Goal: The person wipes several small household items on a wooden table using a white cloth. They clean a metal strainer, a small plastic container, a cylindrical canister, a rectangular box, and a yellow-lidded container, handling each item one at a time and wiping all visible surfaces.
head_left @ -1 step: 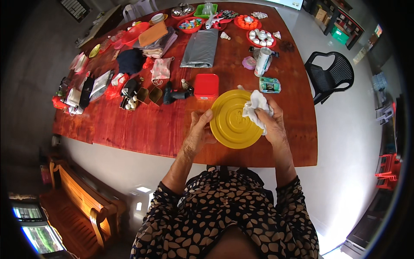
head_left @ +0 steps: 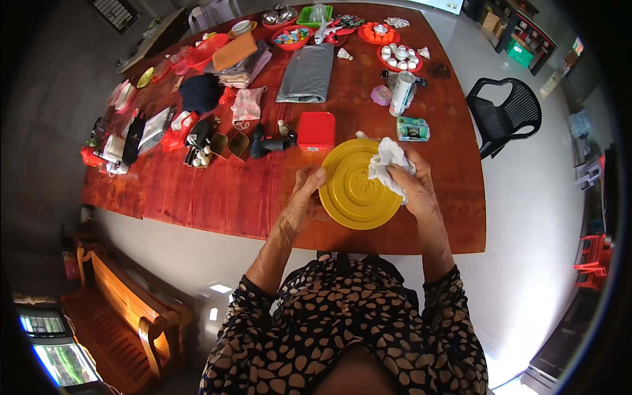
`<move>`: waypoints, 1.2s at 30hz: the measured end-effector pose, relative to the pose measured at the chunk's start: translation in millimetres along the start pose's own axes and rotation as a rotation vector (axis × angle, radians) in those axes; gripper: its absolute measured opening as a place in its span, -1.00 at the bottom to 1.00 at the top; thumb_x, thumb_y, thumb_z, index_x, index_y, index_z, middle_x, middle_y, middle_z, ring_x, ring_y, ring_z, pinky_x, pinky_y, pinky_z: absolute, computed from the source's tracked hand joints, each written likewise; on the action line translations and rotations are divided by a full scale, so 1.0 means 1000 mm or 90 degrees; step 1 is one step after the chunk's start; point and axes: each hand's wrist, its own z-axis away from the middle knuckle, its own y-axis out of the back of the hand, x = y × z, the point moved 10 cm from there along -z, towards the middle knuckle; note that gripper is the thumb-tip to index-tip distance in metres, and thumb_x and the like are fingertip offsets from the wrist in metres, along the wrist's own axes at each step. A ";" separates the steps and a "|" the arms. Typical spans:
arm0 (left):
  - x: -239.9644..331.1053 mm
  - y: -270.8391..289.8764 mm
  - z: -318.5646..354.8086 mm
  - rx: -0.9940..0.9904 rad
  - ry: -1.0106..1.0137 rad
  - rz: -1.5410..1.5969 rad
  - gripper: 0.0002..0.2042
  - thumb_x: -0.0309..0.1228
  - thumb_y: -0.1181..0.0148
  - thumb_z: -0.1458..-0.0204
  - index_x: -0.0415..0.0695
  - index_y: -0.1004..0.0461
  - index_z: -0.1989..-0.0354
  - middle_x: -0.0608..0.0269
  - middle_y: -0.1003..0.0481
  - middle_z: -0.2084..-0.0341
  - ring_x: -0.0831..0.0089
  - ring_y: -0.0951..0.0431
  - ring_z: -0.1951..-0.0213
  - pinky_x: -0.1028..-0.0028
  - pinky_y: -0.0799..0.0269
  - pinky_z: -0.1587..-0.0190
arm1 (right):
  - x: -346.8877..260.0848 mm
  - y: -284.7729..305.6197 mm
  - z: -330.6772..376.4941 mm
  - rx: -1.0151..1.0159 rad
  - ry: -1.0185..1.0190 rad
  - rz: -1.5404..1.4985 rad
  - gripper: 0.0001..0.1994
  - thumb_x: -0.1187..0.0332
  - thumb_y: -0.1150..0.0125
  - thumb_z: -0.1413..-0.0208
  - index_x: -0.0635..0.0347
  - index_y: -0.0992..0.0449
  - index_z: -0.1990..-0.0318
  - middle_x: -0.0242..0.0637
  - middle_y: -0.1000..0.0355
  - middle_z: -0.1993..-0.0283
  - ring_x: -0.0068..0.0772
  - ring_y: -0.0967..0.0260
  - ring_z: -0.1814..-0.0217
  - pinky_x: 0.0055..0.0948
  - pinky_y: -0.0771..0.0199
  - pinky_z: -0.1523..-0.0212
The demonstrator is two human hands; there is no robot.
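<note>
Above the table's near edge, a round yellow plate (head_left: 352, 205) with raised rings and an embossed centre is held up, its face toward me. My left hand (head_left: 304, 192) grips its left rim, thumb on the face and fingers behind. A crumpled white cloth (head_left: 390, 158) is bunched in my right hand (head_left: 416, 183), which presses it against the plate's upper right side. The fingers behind the plate are partly hidden. Just beyond the plate sits a red square box (head_left: 316, 131). To its right lies a green soft pack (head_left: 413, 130).
On the red-brown wooden table (head_left: 204, 210) stand a white canister (head_left: 403, 93), a grey folded sheet (head_left: 306, 74), a dark power drill (head_left: 268, 142) and a red plate of white cups (head_left: 399, 58). A black chair (head_left: 503, 112) stands right; a wooden bench (head_left: 118, 309) is lower left.
The yellow plate has shifted very slightly down and left, and the cloth with it. Both hands keep their holds.
</note>
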 end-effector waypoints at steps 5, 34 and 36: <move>0.008 -0.011 0.013 -0.098 0.021 0.030 -0.23 0.16 -0.16 0.09 -0.22 -0.22 -0.13 0.05 -0.40 0.03 0.21 -0.52 0.08 0.05 -0.52 0.17 | -0.002 -0.018 -0.014 -0.039 -0.026 0.235 -0.64 0.57 -0.08 -0.07 0.21 -0.40 -0.06 -0.34 -0.43 0.10 -0.60 -0.37 0.11 -0.59 -0.41 0.09; -0.023 0.028 -0.008 0.119 -0.189 0.228 -0.39 -0.02 -0.24 0.05 -0.29 -0.16 0.08 0.00 -0.37 0.22 0.33 -0.57 0.37 0.35 -0.60 0.50 | -0.011 -0.047 -0.044 -0.001 0.094 0.662 -0.72 0.45 -0.06 -0.08 0.35 -0.38 0.04 0.00 -0.39 0.05 -0.02 -0.36 -0.01 -0.22 -0.38 0.01; -0.014 0.023 -0.006 0.081 -0.182 0.258 -0.36 0.03 -0.18 0.02 -0.28 -0.18 0.00 -0.01 -0.36 0.11 0.29 -0.56 0.24 0.31 -0.60 0.41 | -0.008 -0.040 -0.042 0.034 0.060 0.568 -0.72 0.44 -0.02 -0.11 0.34 -0.39 0.03 0.03 -0.38 0.06 0.00 -0.35 0.00 -0.23 -0.36 0.01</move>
